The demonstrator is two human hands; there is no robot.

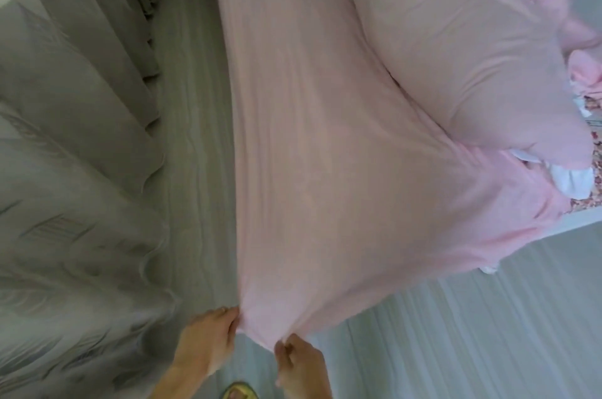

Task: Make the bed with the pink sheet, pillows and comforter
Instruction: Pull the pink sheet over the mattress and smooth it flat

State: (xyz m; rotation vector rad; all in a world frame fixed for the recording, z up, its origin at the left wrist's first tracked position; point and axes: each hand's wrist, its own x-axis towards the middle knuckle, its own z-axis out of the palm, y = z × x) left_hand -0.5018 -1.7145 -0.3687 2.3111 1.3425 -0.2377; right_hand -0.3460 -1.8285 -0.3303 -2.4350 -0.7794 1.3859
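Pink sheet [309,170] pinched taut by left hand [208,343] and right hand [299,366]; curtain [81,138] hangs beside, comforter [456,56] heaped beyond.

Dim, soft daylight appears to filter through the sheer grey curtains [65,138] at the left, and no hard shadows fall. Motion blur smears the whole frame. The pale pink fabric sheet [309,138] looks washed out. Wide-angle distortion bends the edges.

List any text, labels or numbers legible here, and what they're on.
None readable. The pink sheet, bunched pink bedding, curtains and floor carry no print; the floral patch at the right edge is blurred pattern, not lettering.
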